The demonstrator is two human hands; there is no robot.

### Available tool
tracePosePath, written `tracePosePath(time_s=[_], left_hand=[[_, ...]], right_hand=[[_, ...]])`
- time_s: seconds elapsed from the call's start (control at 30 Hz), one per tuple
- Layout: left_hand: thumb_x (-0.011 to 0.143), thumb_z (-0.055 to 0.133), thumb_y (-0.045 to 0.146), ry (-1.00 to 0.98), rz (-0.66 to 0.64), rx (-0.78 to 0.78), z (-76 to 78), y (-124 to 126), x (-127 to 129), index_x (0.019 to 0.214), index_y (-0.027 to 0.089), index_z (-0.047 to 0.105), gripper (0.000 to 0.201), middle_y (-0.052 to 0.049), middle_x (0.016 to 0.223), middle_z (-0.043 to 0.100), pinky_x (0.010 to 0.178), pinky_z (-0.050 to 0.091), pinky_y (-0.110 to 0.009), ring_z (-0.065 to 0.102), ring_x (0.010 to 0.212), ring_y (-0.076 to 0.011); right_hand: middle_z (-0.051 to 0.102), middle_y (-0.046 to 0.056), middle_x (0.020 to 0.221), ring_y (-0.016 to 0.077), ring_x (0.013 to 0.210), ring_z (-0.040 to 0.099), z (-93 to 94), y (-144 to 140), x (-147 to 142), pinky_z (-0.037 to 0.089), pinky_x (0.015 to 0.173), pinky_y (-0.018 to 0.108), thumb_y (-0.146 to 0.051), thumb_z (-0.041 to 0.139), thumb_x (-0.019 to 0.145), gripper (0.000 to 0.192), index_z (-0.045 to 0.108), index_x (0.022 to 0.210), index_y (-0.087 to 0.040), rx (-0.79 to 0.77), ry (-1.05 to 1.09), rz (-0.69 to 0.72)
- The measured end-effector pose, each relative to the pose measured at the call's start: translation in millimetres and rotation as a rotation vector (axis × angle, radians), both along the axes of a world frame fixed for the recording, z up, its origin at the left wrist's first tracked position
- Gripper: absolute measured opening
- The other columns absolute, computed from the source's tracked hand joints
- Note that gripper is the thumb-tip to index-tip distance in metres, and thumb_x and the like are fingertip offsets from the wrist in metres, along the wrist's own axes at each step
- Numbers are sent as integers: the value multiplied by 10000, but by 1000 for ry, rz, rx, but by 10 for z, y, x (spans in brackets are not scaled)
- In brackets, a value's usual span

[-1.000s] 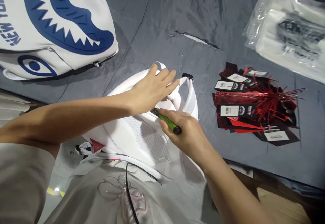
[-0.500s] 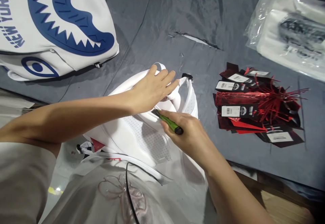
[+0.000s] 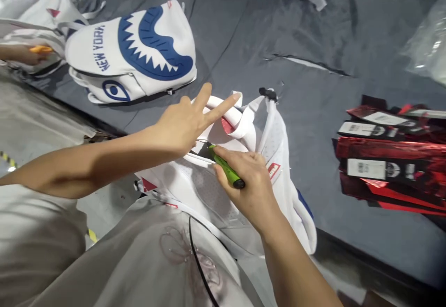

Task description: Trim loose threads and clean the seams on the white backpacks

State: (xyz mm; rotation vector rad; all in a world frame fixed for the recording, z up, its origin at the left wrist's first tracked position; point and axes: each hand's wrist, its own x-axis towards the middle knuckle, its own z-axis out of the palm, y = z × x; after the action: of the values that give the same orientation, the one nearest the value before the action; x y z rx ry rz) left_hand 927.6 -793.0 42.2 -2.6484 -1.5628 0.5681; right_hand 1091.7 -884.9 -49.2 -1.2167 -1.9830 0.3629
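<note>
A white backpack (image 3: 198, 186) with a perforated panel lies at the table's near edge, against my body. My right hand (image 3: 251, 181) is closed around a green stick-shaped tool (image 3: 226, 167) with black ends, its tip at the pack's white piping. I cannot make out the tool's exact kind. Just left of that tip, my left hand (image 3: 186, 121) rests over the pack's upper edge with its fingers spread, near the white carry loop (image 3: 242, 128). A red patch shows inside the loop. Part of the pack is hidden under my hands.
Another white backpack (image 3: 128, 54) with a blue shark mouth lies at the left. Beyond it, a person's hand (image 3: 26, 54) holds something orange. Black and red tags (image 3: 393, 158) are heaped at the right. The dark table cover has a tear (image 3: 310, 64).
The view has shifted, bringing in the other person's hand. My left hand's fingers have spread wider and lifted somewhat. My right hand keeps the green tool at the piping.
</note>
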Motion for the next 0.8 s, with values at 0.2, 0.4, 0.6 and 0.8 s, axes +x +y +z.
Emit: tracePosePath(time_s=[0.2, 0.4, 0.6, 0.8], left_hand=[[872, 656, 256, 8, 101, 18, 14, -229, -210, 1572, 456, -149, 1085, -141, 1649, 114, 887, 545, -429, 582, 1152, -307], [835, 687, 282, 13, -104, 36, -302, 240, -161, 1612, 329, -98, 1105, -221, 1628, 178, 926, 519, -440, 603, 1154, -351], [778, 742, 359, 34, -109, -95, -347, 457, -45, 1604, 294, -151, 1218, -245, 1677, -43, 977, 484, -502, 531, 1258, -434], [736, 771, 307, 45, -67, -108, -383, 506, -10, 1602, 290, -154, 1267, -239, 1679, -24, 980, 480, -507, 500, 1275, -454]], right_hand=[[754, 91, 1160, 212, 981, 720, -66, -13, -275, 425, 841, 381, -193, 598, 962, 237, 640, 1196, -187, 107, 25, 47], [785, 66, 1024, 251, 880, 725, -336, 263, -246, 468, 871, 436, -316, 603, 921, 258, 711, 1134, -219, -128, 91, -85], [784, 59, 1056, 248, 903, 732, -346, 368, -291, 502, 899, 437, -334, 609, 906, 267, 736, 1117, -232, -165, 179, -93], [781, 56, 1079, 241, 947, 735, -360, 491, -364, 519, 903, 406, -300, 623, 899, 251, 739, 1108, -224, -231, 270, -43]])
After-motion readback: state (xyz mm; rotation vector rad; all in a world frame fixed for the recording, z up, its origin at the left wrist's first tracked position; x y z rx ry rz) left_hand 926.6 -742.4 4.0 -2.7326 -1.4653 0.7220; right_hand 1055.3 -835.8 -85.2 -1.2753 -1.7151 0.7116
